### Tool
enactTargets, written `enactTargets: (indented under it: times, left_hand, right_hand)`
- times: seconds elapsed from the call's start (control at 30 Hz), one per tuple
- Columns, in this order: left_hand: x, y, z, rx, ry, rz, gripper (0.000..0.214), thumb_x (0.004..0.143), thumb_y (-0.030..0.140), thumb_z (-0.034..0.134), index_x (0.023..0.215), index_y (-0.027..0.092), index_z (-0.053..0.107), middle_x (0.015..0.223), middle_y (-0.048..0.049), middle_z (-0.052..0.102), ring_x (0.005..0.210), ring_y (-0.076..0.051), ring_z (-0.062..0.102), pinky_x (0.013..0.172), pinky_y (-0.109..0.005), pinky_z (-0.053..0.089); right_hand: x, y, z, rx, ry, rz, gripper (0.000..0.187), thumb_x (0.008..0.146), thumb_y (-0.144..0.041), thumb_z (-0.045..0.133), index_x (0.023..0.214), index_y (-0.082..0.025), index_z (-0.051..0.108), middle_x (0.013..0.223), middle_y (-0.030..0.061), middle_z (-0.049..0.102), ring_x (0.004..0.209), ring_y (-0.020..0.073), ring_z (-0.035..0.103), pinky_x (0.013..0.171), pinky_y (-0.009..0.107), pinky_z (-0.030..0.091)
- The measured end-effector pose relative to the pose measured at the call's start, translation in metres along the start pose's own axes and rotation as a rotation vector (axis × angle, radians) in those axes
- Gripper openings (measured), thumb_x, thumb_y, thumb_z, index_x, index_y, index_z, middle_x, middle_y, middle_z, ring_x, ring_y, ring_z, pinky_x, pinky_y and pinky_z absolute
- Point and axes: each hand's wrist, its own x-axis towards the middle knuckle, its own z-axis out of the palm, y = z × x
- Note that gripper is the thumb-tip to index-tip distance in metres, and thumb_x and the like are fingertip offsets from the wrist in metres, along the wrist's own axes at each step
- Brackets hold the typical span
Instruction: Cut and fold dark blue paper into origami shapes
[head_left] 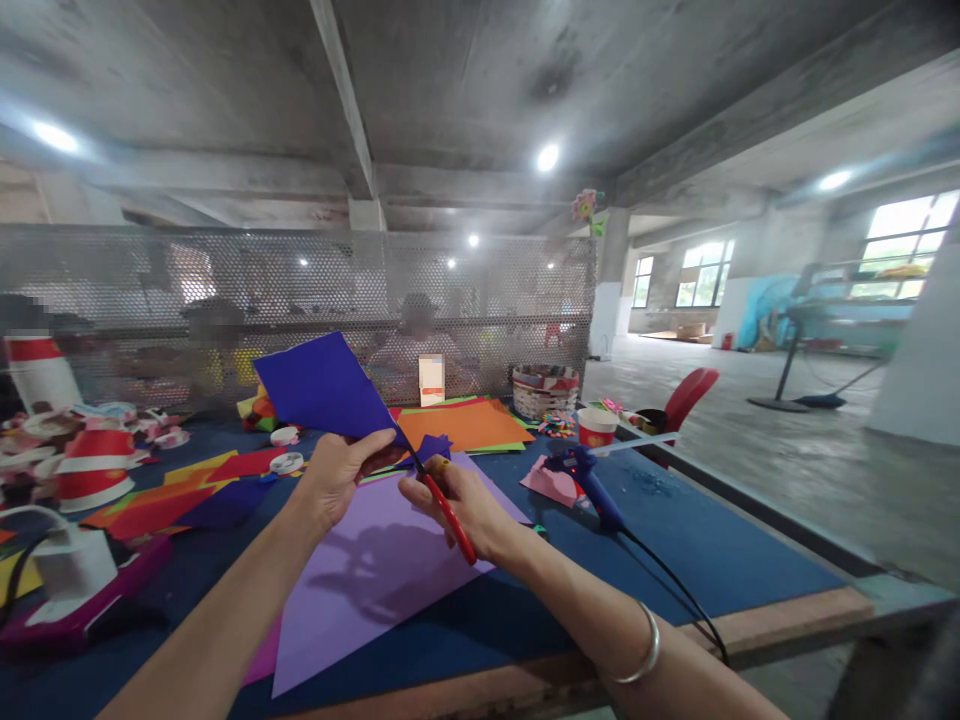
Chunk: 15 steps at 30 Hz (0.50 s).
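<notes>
My left hand (337,478) pinches the blue paper (322,388); right hand (461,505) grips red scissors (448,512) at its edge, glue gun (589,480) at three o'clock.

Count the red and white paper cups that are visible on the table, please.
3: one upright cup right, beside the glue gun; two upside-down cups at far left. Clutter may hide more.
</notes>
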Motion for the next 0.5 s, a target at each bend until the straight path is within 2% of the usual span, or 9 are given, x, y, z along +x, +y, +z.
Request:
enactTargets:
  times: [0.2,0.37,0.5]
  left_hand:
    - [0.0004,-0.0008,-0.0012,0.01,0.008,-0.009,0.027,0.043,0.019,0.095,0.059,0.015,0.075,0.063,-0.002,0.076,0.062,-0.02,0.073,0.073,-0.031,0.066]
    - [0.0021,-0.0016,-0.0034,0.028,0.015,-0.018,0.026,0.046,0.018,0.096,0.058,0.016,0.072,0.065,-0.0031,0.077,0.063,-0.021,0.074,0.076,-0.034,0.066]
    - [0.0031,-0.0022,-0.0047,0.035,0.013,-0.025,0.026,0.048,0.016,0.096,0.061,0.016,0.075,0.068,-0.0041,0.079,0.062,-0.02,0.073,0.072,-0.032,0.065]
  right_hand:
    - [0.0006,0.0018,0.0009,-0.006,0.001,0.008,0.044,0.096,-0.066,0.063,0.086,-0.025,0.05,0.07,-0.0049,0.053,0.059,0.0128,0.05,0.058,0.027,0.034]
    - [0.0,0.0019,-0.0005,-0.025,0.004,0.016,0.044,0.096,-0.065,0.064,0.084,-0.024,0.051,0.067,-0.0043,0.052,0.06,0.0139,0.052,0.058,0.027,0.035]
    - [0.0016,0.0037,0.0005,-0.036,0.017,0.023,0.044,0.095,-0.066,0.065,0.087,-0.024,0.053,0.066,-0.004,0.053,0.061,0.0149,0.055,0.058,0.026,0.035]
